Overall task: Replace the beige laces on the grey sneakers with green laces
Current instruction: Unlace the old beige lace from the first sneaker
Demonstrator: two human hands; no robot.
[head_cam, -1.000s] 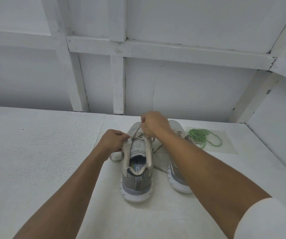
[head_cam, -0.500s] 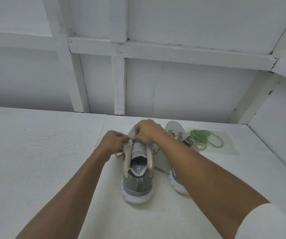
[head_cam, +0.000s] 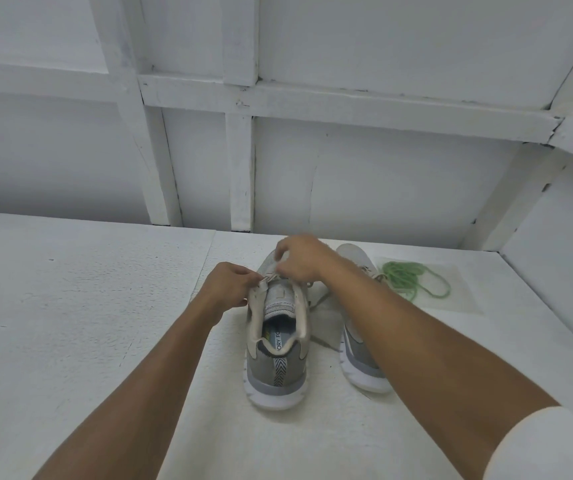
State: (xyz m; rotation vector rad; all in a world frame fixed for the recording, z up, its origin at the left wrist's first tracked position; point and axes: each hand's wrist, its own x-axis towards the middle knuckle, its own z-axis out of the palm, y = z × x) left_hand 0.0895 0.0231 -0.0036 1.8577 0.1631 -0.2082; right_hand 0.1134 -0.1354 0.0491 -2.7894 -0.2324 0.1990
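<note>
Two grey sneakers stand heel-toward-me on the white table. The left sneaker (head_cam: 276, 348) is in the middle; the right sneaker (head_cam: 357, 358) is partly hidden under my right forearm. My left hand (head_cam: 228, 289) pinches the left collar edge of the left sneaker at the top eyelets. My right hand (head_cam: 300, 259) is over the tongue, fingers pinched on the beige lace (head_cam: 271, 278) near the upper eyelets. A loose beige lace end (head_cam: 319, 301) trails between the shoes. The green laces (head_cam: 411, 278) lie bunched to the right of the sneakers.
A clear plastic sheet (head_cam: 458, 299) lies under the green laces at the right. The white table (head_cam: 70, 323) meets a white panelled wall (head_cam: 382, 188) just behind the shoes, and a side wall rises at the far right.
My right hand came down from a raised pull onto the lace area of the left sneaker and shifted slightly toward the toe. My left hand stayed on the collar.
</note>
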